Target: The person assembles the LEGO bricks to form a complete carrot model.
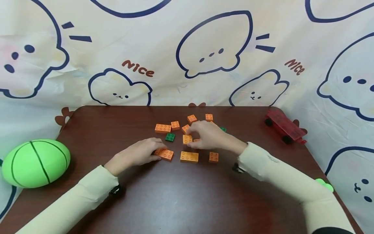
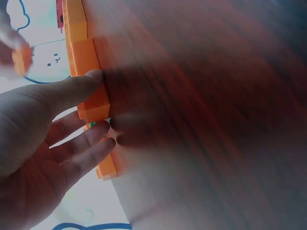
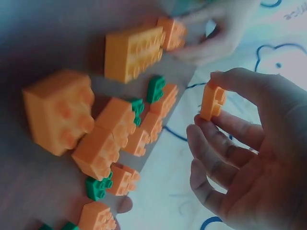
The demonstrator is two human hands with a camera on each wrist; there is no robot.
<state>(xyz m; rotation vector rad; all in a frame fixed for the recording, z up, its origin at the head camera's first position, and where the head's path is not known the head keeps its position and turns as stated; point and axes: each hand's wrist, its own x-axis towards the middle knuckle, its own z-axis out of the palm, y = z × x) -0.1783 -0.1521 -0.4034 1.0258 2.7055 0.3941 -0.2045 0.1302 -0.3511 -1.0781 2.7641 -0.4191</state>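
My left hand [image 1: 140, 152] grips a long orange toy brick [image 1: 165, 154] on the table. In the left wrist view the thumb lies along this brick's [image 2: 91, 81] near side. My right hand [image 1: 211, 136] pinches a small light-orange brick [image 1: 187, 139] between thumb and fingertips. The right wrist view shows that brick [image 3: 211, 103] held clear of the table, its studs turned toward the palm. Just in front of the hands lie a long yellow-orange brick [image 1: 189, 157] and a square orange brick [image 1: 213, 157]. Part of the brick group is hidden behind my right hand.
Farther back are a long orange brick [image 1: 163, 128], a green brick [image 1: 170, 137] and several other small bricks. A green ball [image 1: 36, 163] sits at the left edge, a red toy vehicle [image 1: 285, 126] at the back right. A green object [image 1: 325, 185] shows beside the right sleeve.
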